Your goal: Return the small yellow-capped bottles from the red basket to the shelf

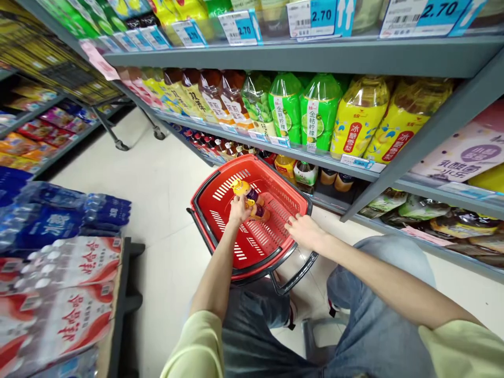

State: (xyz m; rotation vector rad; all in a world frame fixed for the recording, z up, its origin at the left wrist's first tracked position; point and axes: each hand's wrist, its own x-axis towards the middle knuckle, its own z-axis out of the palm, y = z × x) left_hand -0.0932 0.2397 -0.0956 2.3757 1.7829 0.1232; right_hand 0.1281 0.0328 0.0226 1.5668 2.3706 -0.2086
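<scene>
A red shopping basket (220, 199) with black handles stands on the shop floor in front of me. My left hand (238, 210) reaches into it, fingers closed round a small bottle (252, 195) with a yellow cap. A second small bottle (261, 212) lies beside it on the basket's bottom. My right hand (305, 231) rests on the basket's near right rim, fingers curled over the edge. My knees in blue jeans are bent below the basket.
Grey shelves (315, 55) on the right carry large green and yellow drink bottles (318, 110), with smaller bottles below. Packs of bottled water (59, 294) are stacked on the left. A pale tiled aisle (157, 184) runs ahead towards a cart's legs.
</scene>
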